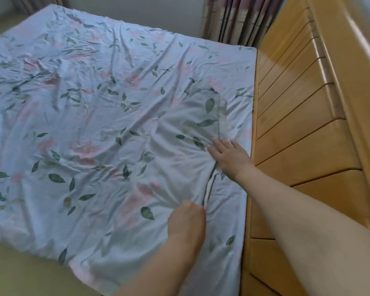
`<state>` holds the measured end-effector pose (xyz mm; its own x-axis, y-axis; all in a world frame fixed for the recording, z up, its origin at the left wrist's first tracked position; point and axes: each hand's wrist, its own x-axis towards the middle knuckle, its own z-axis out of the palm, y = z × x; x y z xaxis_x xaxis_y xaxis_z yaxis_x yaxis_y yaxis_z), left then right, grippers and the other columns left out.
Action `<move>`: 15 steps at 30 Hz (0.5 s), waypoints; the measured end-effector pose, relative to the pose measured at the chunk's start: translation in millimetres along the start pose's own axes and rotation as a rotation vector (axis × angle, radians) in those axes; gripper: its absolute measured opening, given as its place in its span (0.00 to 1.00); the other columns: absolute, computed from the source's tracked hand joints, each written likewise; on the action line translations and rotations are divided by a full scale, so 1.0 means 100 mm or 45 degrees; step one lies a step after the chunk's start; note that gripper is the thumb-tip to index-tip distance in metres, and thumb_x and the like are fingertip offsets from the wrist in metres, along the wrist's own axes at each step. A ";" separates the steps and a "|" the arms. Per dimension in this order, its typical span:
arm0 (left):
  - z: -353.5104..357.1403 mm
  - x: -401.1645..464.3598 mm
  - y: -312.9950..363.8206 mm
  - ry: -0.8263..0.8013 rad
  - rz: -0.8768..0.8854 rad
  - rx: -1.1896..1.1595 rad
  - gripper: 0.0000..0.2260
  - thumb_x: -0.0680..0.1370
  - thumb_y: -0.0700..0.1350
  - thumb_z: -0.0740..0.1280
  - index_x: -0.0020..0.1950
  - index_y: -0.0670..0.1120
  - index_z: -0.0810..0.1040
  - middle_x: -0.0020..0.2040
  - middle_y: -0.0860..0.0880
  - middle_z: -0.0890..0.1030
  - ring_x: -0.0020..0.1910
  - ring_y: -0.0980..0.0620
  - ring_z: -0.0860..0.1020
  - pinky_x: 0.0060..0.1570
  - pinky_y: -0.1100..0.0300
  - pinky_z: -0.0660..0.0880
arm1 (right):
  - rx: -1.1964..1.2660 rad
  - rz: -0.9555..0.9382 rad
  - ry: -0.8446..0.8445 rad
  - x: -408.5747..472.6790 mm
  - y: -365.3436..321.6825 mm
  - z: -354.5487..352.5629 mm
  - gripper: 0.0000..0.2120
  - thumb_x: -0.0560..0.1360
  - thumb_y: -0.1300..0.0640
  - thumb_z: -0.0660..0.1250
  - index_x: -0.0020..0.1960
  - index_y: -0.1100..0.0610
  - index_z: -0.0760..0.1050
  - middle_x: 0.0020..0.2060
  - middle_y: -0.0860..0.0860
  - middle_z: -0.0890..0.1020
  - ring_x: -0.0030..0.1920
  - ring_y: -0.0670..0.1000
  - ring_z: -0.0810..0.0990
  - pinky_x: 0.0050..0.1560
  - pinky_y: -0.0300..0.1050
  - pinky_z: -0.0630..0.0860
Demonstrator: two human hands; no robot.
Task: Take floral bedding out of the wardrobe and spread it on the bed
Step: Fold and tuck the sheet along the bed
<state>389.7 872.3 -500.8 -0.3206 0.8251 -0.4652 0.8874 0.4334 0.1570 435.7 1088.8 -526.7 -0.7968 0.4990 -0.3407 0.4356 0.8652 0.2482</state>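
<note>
The floral bedding point(107, 116), pale blue with pink flowers and green leaves, lies spread and wrinkled over the bed. Its right edge runs along the wooden headboard. My right hand point(230, 158) lies flat on the cloth near that edge, fingers spread, pressing a fold. My left hand point(187, 218) is closed on a bunched ridge of the bedding just below it. A raised crease runs between the two hands.
A ribbed wooden headboard point(303, 129) stands along the right side. Pleated curtains point(239, 18) hang at the back by a grey wall. Beige floor point(19, 272) shows at the lower left, past the bedding's near edge.
</note>
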 end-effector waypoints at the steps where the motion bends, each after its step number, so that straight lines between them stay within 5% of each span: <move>1: 0.32 0.06 0.18 -0.073 0.006 -0.046 0.15 0.79 0.33 0.56 0.62 0.41 0.76 0.59 0.40 0.75 0.56 0.39 0.78 0.53 0.49 0.75 | -0.026 0.093 -0.148 -0.08 0.03 0.28 0.32 0.81 0.59 0.55 0.79 0.55 0.42 0.78 0.55 0.42 0.78 0.58 0.47 0.76 0.57 0.49; 3: 0.99 0.16 0.56 -0.287 0.069 -0.126 0.15 0.80 0.35 0.54 0.65 0.41 0.72 0.62 0.40 0.73 0.59 0.39 0.77 0.56 0.48 0.73 | -0.039 0.267 -0.377 -0.28 0.07 0.85 0.33 0.80 0.57 0.55 0.79 0.54 0.40 0.78 0.55 0.38 0.77 0.59 0.48 0.74 0.59 0.51; 7: 1.65 0.27 1.02 -0.818 0.388 -0.184 0.18 0.78 0.36 0.59 0.69 0.40 0.70 0.64 0.38 0.76 0.61 0.38 0.76 0.61 0.45 0.74 | 0.263 0.477 -0.692 -0.58 0.00 1.60 0.26 0.78 0.63 0.51 0.76 0.57 0.54 0.73 0.58 0.59 0.68 0.61 0.66 0.60 0.57 0.67; 12: 1.40 0.88 0.64 -0.585 0.162 -0.152 0.18 0.79 0.38 0.57 0.69 0.42 0.71 0.66 0.40 0.74 0.64 0.41 0.74 0.59 0.52 0.73 | 0.669 0.558 -0.723 -0.57 -0.01 1.95 0.22 0.73 0.63 0.55 0.66 0.58 0.68 0.60 0.59 0.74 0.56 0.61 0.76 0.53 0.54 0.76; 15: 1.09 1.37 0.20 -0.354 0.014 -0.213 0.21 0.78 0.40 0.56 0.72 0.43 0.66 0.69 0.41 0.70 0.65 0.40 0.71 0.63 0.49 0.71 | 1.020 0.692 -0.620 -0.36 0.10 1.92 0.18 0.74 0.54 0.58 0.63 0.56 0.72 0.59 0.58 0.77 0.53 0.59 0.78 0.54 0.53 0.78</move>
<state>399.9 954.9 -655.9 -0.1883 0.7094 -0.6792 0.8160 0.4979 0.2938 549.4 1088.6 -686.3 -0.2394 0.6387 -0.7313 0.9680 0.2149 -0.1292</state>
